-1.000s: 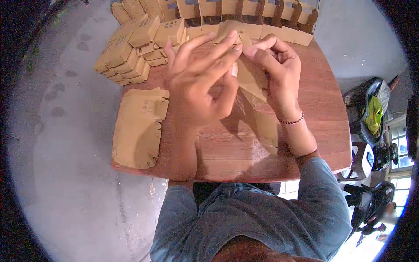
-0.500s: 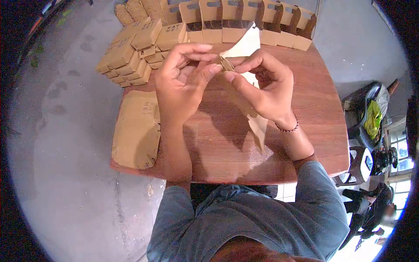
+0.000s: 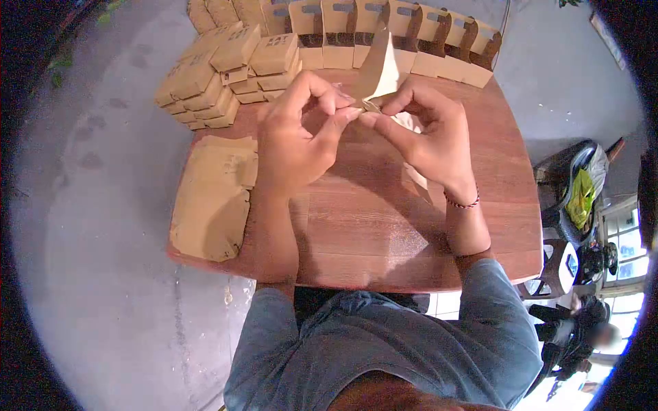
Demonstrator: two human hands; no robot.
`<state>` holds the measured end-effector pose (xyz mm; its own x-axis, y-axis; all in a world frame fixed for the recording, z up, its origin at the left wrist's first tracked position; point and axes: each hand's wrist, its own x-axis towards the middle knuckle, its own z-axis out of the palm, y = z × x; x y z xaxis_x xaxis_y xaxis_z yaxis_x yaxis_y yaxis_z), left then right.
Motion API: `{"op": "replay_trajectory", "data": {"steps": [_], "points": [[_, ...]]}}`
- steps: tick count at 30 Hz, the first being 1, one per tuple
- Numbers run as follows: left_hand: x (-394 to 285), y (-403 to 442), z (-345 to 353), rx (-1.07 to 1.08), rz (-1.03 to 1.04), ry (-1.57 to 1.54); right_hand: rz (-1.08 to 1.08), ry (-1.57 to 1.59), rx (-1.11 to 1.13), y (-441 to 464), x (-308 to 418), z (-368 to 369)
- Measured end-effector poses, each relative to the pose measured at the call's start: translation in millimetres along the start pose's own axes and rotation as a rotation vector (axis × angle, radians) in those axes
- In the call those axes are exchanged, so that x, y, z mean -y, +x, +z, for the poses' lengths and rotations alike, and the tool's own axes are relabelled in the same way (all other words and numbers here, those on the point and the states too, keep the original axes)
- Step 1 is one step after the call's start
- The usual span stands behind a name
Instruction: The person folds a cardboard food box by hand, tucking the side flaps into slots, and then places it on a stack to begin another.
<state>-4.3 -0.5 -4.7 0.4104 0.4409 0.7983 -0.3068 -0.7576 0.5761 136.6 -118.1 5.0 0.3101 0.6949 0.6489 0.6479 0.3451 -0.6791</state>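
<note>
Above the table's middle, a partly folded cardboard box blank [image 3: 381,68] is held up edge-on, with a pale inner face and a brown outer face. My left hand [image 3: 300,137] pinches its near corner between thumb and fingertips. Close beside it, my right hand [image 3: 435,133] pinches the same corner, thumb against index finger. Small folded tabs show between the fingertips, but how they fit together is too small to tell. The blank's lower part is mostly hidden behind my right hand.
Flat cardboard blanks [image 3: 212,198] lie at the table's left edge. Printed folded boxes [image 3: 205,79] are stacked at back left. Several cardboard carriers with handle holes [image 3: 339,31] line the back edge. A chair with bags [image 3: 579,192] and a seated person [image 3: 572,335] are at right.
The blank has tilted and turned, so its lower flap shows less below my right hand. Both hands have shifted slightly right, still pinching the corner.
</note>
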Motion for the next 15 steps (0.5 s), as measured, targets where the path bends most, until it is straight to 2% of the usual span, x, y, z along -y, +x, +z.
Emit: {"op": "replay_trajectory", "data": {"steps": [5, 7, 13, 15], "points": [[1.7, 1.2, -7.7, 0.022, 0.089, 0.047, 0.009, 0.098, -0.015, 6.2, 5.1, 0.7], [-0.1, 1.3, -9.2, 0.048, 0.103, 0.093, -0.022, 0.015, 0.068, 5.2, 3.9, -0.9], [-10.9, 6.9, -6.5, 0.001, -0.083, -0.077, -0.095, -0.148, -0.013, 2.3, 13.8, -5.1], [-1.9, 12.7, -13.7, 0.106, 0.209, 0.127, -0.11, -0.128, -0.008, 0.5, 10.1, -1.6]]}}
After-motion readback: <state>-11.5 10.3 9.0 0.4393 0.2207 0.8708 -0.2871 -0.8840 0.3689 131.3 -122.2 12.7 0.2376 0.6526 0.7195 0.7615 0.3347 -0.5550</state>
